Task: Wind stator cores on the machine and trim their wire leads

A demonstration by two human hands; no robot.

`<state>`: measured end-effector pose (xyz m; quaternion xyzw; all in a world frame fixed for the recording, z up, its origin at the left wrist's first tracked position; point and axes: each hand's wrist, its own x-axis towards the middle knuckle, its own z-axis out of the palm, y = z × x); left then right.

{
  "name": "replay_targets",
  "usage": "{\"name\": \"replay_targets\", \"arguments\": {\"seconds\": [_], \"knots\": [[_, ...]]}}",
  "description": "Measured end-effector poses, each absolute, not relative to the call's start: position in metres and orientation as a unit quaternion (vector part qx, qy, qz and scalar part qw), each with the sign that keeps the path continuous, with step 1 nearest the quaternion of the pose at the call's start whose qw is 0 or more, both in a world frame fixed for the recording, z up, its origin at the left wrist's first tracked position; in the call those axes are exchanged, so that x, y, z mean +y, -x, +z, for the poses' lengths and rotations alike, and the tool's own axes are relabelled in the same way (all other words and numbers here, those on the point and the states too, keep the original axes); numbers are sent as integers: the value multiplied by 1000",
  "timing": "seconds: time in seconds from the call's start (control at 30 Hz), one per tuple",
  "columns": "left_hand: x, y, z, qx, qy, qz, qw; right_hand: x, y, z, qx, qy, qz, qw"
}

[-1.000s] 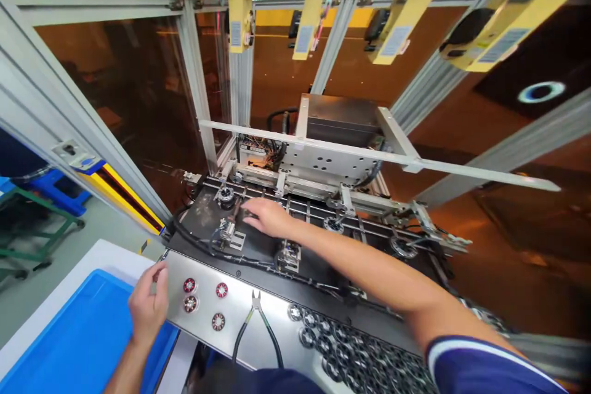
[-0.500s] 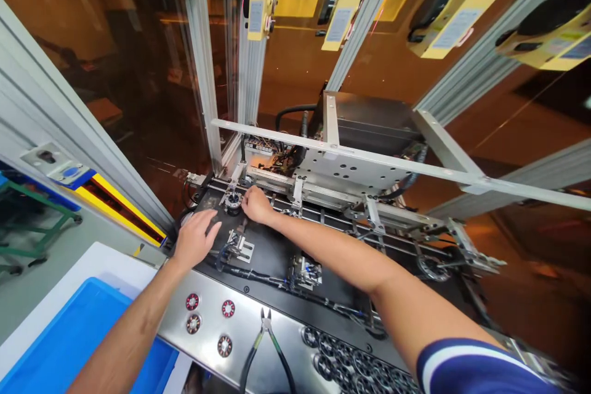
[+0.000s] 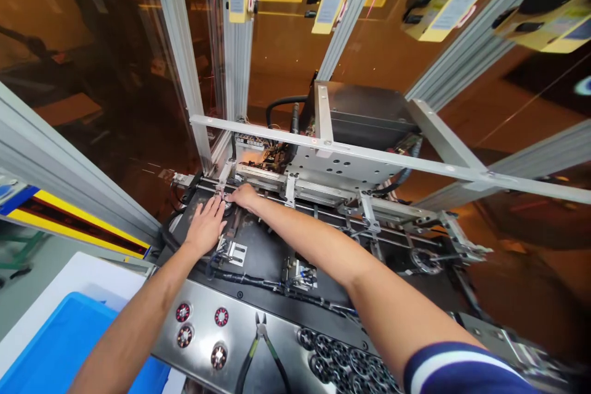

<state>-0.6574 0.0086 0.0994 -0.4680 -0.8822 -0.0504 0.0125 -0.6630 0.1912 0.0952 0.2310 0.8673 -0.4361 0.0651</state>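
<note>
My left hand (image 3: 205, 225) lies flat with fingers spread on the black machine plate (image 3: 263, 246), its fingertips at the left end of the conveyor rails (image 3: 323, 212). My right hand (image 3: 243, 196) reaches in from the right, and its fingers meet the left fingertips at the same spot. A small round metal part sat there a moment ago; both hands now hide it. Whether the right fingers grip it cannot be told. A silver bracket (image 3: 234, 251) sits just below my left wrist.
Several red-centred round parts (image 3: 221, 316) and black-handled pliers (image 3: 259, 348) lie on the steel shelf (image 3: 240, 351). A row of dark round parts (image 3: 344, 358) sits at its right. An aluminium crossbar (image 3: 369, 154) spans above the hands. A blue bin (image 3: 55, 351) stands lower left.
My left hand rose from the shelf edge to the black plate beside my right hand. My right hand slid left along the rails. The round part became covered.
</note>
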Motion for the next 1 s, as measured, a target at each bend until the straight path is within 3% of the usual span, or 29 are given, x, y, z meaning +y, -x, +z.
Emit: {"name": "replay_targets", "arguments": {"seconds": [0.13,0.27,0.5,0.7,0.83,1.0], "knots": [[9,658,102,-879,475,-31,9,185,665,98,866,-233,-433,95],[8,659,105,-880,475,-10,3,184,648,125,879,-208,-424,68],[9,668,116,-877,478,10,-39,248,517,176,923,-101,-371,-19],[24,673,145,-887,456,25,-69,297,463,147,961,-79,-263,-24],[28,644,176,-904,427,10,-18,284,479,125,971,-2,-239,10],[36,582,191,-886,461,-46,39,279,485,114,970,-47,-237,32]]}}
